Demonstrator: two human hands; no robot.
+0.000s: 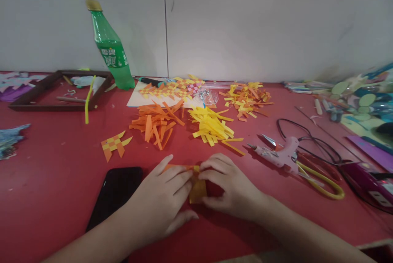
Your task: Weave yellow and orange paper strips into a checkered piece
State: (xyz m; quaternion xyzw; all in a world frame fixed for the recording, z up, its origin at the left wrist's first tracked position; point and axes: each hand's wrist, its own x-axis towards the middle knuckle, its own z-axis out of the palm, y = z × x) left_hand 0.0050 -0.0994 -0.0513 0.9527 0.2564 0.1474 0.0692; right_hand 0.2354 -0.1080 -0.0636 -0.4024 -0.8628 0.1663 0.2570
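Note:
On the red table, my left hand (164,197) and my right hand (230,185) meet over a small piece of orange and yellow paper strips (198,189). Fingers of both hands press and pinch it flat against the table. Part of the piece is hidden under my fingers. Just beyond lie a pile of orange paper strips (156,121) and a pile of yellow paper strips (210,125). A small woven orange-and-yellow piece (115,144) lies to the left.
A black phone (115,193) lies by my left wrist. A pink glue gun (278,154), yellow-handled scissors (319,177) and cables lie at the right. At the back stand a green bottle (112,50), a wooden frame (58,91), a woven sheet (170,89) and mixed scraps (247,97).

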